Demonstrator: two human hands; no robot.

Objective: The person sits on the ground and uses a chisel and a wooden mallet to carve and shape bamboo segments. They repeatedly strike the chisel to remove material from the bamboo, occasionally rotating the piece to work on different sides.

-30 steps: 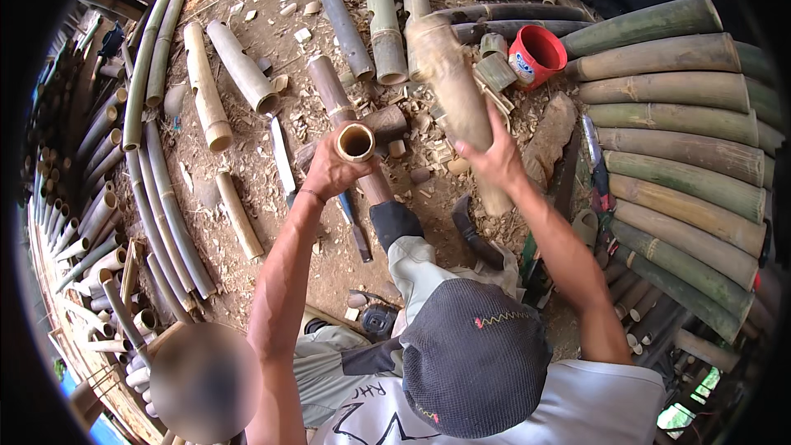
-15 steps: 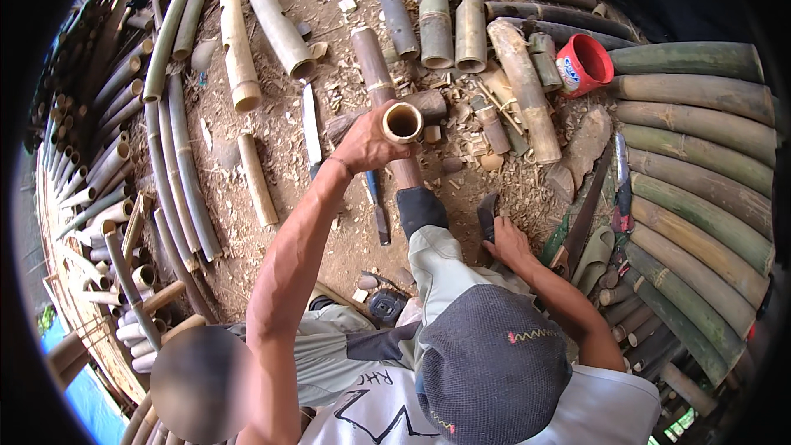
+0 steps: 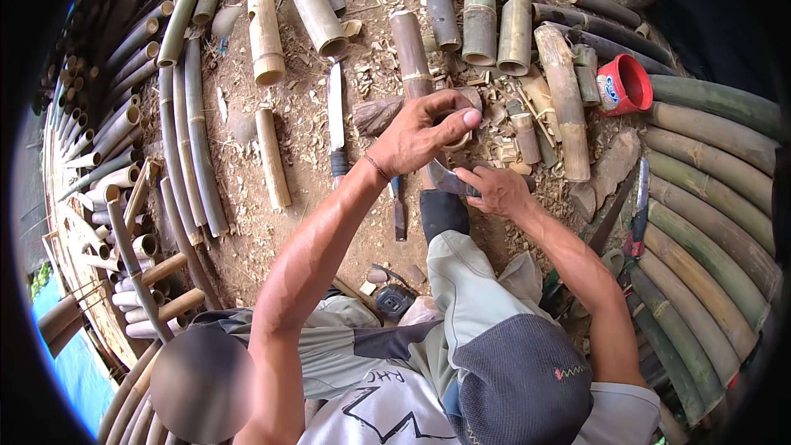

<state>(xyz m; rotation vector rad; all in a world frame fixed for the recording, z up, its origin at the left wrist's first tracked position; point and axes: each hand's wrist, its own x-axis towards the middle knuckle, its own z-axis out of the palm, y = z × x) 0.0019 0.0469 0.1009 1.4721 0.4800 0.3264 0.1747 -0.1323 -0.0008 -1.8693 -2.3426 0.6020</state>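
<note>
My left hand [image 3: 422, 133] is closed around a short bamboo tube [image 3: 460, 143], its thumb stretched to the right. Most of that tube is hidden by the hand; a pale curved rim shows below the thumb. Just right of it and nearer to me, my right hand [image 3: 501, 192] grips a curved knife [image 3: 446, 175], whose blade points left toward the tube. Beneath the hands, a brown pole [image 3: 409, 45] runs away from my dark trouser cuff [image 3: 443, 213] over a short crosswise log [image 3: 376, 117]. Whether blade and tube touch, I cannot tell.
Left of my hands lie a long-bladed knife [image 3: 335, 103], a chisel [image 3: 400, 213] and a bamboo piece [image 3: 272, 156]. Notched bamboo tubes [image 3: 265, 25] lie farther off. A red bucket [image 3: 633, 84] and split bamboo [image 3: 709, 169] are right. Bamboo stacks [image 3: 115, 144] line the left; shavings cover the ground.
My right hand has come up and left with the knife, close to my left hand. My left hand has turned, so the tube's open end no longer faces up. The view has shifted slightly.
</note>
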